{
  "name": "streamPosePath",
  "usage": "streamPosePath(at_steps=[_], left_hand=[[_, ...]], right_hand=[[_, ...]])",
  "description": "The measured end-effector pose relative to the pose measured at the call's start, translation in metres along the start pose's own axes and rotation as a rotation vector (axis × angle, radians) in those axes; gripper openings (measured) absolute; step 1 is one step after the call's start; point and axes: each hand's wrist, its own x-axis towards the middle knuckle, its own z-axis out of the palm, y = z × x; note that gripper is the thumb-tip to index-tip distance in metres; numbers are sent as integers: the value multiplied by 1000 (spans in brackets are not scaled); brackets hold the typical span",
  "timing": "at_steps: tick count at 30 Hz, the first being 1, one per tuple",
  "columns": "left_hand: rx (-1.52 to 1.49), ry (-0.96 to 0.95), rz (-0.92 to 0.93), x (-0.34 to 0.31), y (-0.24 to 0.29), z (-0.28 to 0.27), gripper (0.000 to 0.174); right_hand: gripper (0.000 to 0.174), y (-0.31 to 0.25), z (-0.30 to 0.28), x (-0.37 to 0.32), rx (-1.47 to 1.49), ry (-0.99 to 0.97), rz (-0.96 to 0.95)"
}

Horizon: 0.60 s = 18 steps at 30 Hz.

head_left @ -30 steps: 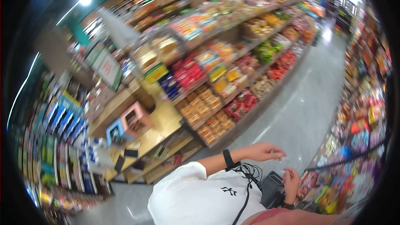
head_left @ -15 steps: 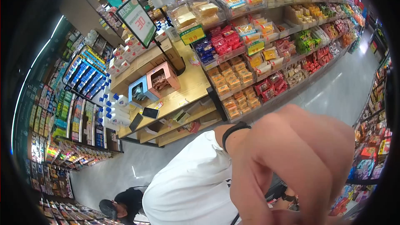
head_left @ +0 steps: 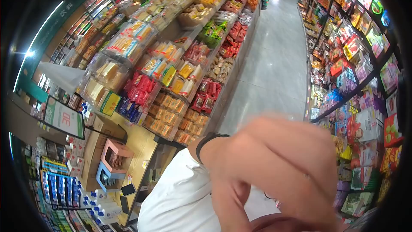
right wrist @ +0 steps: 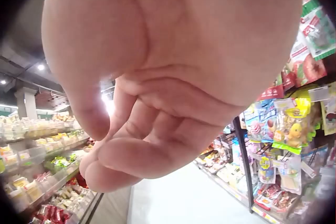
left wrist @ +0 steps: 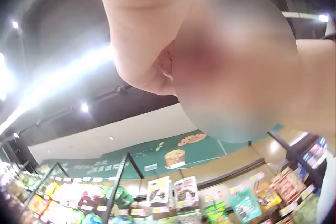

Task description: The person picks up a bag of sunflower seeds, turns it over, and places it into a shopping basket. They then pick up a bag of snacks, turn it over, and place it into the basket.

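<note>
In the head view my left hand [head_left: 274, 159] is large, close to the camera and motion-blurred, with bent fingers and a black band [head_left: 201, 146] at the wrist. The left wrist view shows the same hand [left wrist: 144, 35] raised against a blurred-out patch at the head; its fingertips are hidden there, and I cannot tell whether they pinch anything. My right hand [right wrist: 173, 71] fills the upper right wrist view, palm showing. Its fingers [right wrist: 136, 155] curl loosely, the thumb lies close to them, and nothing shows in the grasp. In the head view the right hand is hidden.
A grey aisle floor [head_left: 268, 73] runs ahead between a stepped rack of packaged snacks [head_left: 167, 107] and hanging snack bags [head_left: 365, 124]. On the left, a wooden table [head_left: 143, 150] bears a pink box [head_left: 113, 154], a blue box [head_left: 105, 176] and white bottles [head_left: 107, 210].
My left hand rose from low before the shirt to close by the head camera, where it stays. The view turned toward the aisle, and a person seen low on the left is out of sight.
</note>
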Motion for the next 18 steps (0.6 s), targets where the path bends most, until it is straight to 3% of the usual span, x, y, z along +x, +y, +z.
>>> streamPosePath(at_steps=[8, 11, 14, 16, 18], left_hand=[[-30, 31, 95, 7, -29, -6, 17], [127, 122, 88, -2, -66, 8, 17], [-16, 191, -138, -29, -137, 61, 26], [-183, -110, -294, -68, -192, 95, 33], [-286, -359, -478, -126, -226, 142, 28]], right_hand=[[20, 7, -6, -23, 49, 102, 15], [21, -18, -16, -62, 62, 272, 75], [21, -13, -23, -145, -49, 598, 82], [21, 13, -7, -218, -140, 907, 177], [20, 30, 26, -297, -131, 1144, 324]])
